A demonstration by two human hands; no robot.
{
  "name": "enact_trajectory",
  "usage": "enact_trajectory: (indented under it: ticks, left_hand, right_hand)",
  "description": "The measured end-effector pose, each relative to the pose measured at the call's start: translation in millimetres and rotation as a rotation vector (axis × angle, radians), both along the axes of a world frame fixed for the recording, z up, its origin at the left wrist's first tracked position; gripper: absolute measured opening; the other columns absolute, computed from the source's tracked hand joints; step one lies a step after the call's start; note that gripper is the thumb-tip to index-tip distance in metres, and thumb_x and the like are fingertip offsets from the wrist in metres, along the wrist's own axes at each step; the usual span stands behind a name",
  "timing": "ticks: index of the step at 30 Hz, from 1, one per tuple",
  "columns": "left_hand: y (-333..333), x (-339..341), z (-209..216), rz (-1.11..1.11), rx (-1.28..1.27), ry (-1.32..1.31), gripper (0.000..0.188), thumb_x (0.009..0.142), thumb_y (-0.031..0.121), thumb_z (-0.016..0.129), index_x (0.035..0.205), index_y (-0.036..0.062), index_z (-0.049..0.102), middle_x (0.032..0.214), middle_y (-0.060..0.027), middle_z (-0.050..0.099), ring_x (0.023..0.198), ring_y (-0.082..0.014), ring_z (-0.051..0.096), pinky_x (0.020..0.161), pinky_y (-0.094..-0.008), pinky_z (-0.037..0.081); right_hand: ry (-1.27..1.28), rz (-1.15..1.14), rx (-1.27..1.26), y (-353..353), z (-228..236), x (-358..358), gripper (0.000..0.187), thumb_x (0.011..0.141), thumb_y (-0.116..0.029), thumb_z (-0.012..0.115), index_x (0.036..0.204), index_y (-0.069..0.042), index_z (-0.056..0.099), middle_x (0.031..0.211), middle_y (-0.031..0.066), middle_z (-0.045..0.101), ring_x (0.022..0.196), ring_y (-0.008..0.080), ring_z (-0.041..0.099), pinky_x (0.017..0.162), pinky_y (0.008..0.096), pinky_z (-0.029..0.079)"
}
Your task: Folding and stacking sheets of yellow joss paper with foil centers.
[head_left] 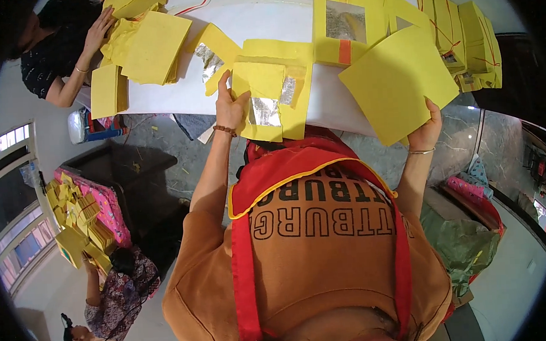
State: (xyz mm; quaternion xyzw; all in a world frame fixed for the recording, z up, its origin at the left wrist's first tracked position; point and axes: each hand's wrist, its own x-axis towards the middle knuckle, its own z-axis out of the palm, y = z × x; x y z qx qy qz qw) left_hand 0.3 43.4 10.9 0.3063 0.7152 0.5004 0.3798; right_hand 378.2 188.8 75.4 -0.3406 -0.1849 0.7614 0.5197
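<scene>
My left hand [229,108], with a beaded bracelet at its wrist, is closed on the left edge of a yellow paper sheet [257,77] that bears a silver foil patch. This sheet overlaps a larger yellow sheet [294,49] with another foil piece on it, at the table's near edge. My right hand [428,125] grips the lower right corner of a big plain yellow sheet [398,83], held tilted over the table's right side; most of its fingers are hidden behind the paper. A loose yellow sheet with foil [214,53] lies just left of my left hand.
Yellow paper stacks [155,47] cover the white table's [252,14] left end, beside a co-worker's hand [96,34]. Red-tied yellow bundles [463,34] stand at the right. Another person [122,289] handles yellow paper at lower left. A green bag [459,241] sits at right.
</scene>
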Motion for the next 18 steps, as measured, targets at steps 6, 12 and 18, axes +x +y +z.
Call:
enact_trajectory:
  ticks: [6,12,18]
  left_hand:
    - [4.6,10.1,13.5,0.018,-0.006,-0.067,0.066,0.074,-0.004,0.057,0.131,0.0080,0.025,0.091,-0.0132,0.059,0.075,-0.0153,0.058,0.061,-0.0253,0.046]
    - [5.3,13.6,1.8,-0.050,0.011,0.222,0.060,0.074,-0.001,0.056,0.128,0.0058,0.030,0.098,-0.0165,0.059,0.084,-0.0216,0.059,0.073,-0.0271,0.046]
    - [6.5,10.9,8.7,-0.007,-0.089,0.190,0.057,0.075,0.000,0.054,0.127,0.0095,0.033,0.090,-0.0154,0.060,0.078,-0.0225,0.060,0.068,-0.0313,0.046]
  right_hand:
    - [0.089,0.032,0.046,7.9,-3.0,4.4,0.036,0.084,-0.017,0.042,0.114,0.002,0.046,0.113,0.0112,0.053,0.102,0.0226,0.052,0.089,0.0344,0.041]
    - [0.062,0.064,0.047,6.2,-2.4,4.7,0.036,0.084,-0.016,0.042,0.114,0.003,0.046,0.113,0.0121,0.053,0.102,0.0227,0.052,0.089,0.0344,0.041]
    - [0.056,0.037,-0.001,9.3,-3.2,16.2,0.034,0.083,-0.015,0.043,0.112,0.003,0.047,0.109,0.0123,0.055,0.100,0.0230,0.053,0.088,0.0346,0.042]
